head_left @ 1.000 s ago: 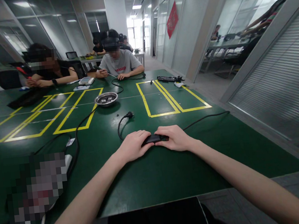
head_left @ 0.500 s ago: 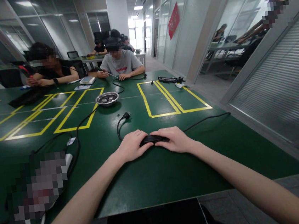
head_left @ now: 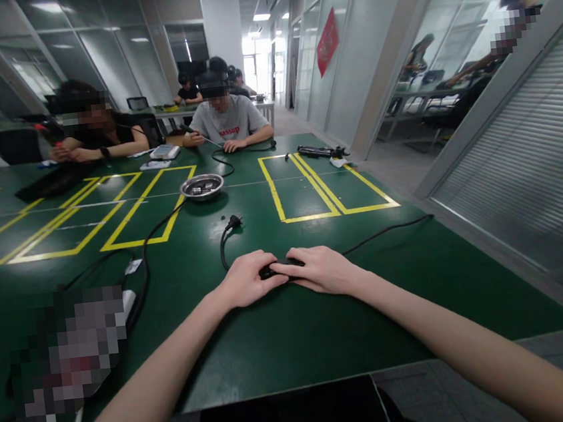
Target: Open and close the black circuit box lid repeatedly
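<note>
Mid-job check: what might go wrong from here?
The left hand and right hand crowd together on the black device, so their fingers might get in each other's way. The cord on the right reaches the edge of the table, where a snag might tug it. The plug lying beyond the left hand could get knocked.

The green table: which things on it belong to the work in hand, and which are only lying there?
Work in hand:
- black device, held by left hand and right hand
- probably black plug, its cable leading toward left hand

Apparently only lying there:
- metal bowl
- black tripod-like stand
- white boxy device
</note>
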A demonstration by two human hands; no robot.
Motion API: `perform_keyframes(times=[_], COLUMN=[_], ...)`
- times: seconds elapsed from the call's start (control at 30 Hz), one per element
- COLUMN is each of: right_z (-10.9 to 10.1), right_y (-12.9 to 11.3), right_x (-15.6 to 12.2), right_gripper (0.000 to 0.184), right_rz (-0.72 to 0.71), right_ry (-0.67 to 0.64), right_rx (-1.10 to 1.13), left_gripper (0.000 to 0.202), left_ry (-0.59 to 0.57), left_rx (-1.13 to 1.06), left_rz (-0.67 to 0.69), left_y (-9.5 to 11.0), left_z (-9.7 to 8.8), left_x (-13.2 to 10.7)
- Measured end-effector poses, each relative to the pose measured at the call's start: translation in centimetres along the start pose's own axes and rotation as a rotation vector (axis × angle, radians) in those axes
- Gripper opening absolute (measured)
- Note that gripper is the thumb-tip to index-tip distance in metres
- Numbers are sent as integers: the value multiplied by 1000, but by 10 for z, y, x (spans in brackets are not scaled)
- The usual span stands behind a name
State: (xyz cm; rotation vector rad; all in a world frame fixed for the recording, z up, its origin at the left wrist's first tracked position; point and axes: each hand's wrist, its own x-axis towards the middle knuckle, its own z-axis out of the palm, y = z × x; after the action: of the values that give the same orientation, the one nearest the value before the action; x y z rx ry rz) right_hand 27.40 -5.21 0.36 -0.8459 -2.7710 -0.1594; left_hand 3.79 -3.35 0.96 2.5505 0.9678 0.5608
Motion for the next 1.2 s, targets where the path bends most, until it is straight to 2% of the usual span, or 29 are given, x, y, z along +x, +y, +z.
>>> perform_keyframes(times=[0.1,0.17,0.23,0.4,0.47,0.53,0.7,0.9,1.03,1.2], right_z=[1,-1,-9,-36,-41,-41,-25,-17,-12,-9], right_y=[5,16,32,77,89,96,107,123,131,141], right_x=[-2,-5,-11,-40,-52,-61,-70,-83,-88,-84], right_gripper=[51,55,56,58,59,58,54,55,58,52], right_rz=[122,283,504,1078,1234,1335,1422,1618,1597,1521], right_ry=[0,44,107,245,260,223,65,86,124,116], right_rx=[-23,-12,-7,-134,-179,-159,-57,-85,-97,-158], left_gripper=[28,40,43,25,21,20,22,24,25,49], left_ry=[128,244,301,235,205,186,135,96,84,74], left_rx=[49,91,116,87,71,55,37,36,19,-30], left_rz=[77,100,91,135,149,146,141,117,126,82], left_y=[-2,-4,-7,-10,-9,-8,-8,-12,-11,-7], left_z=[-3,-7,-10,-9,-7,-5,-3,2,4,3], left_x=[-1,-2,-3,-3,-3,-3,-4,-4,-4,-5])
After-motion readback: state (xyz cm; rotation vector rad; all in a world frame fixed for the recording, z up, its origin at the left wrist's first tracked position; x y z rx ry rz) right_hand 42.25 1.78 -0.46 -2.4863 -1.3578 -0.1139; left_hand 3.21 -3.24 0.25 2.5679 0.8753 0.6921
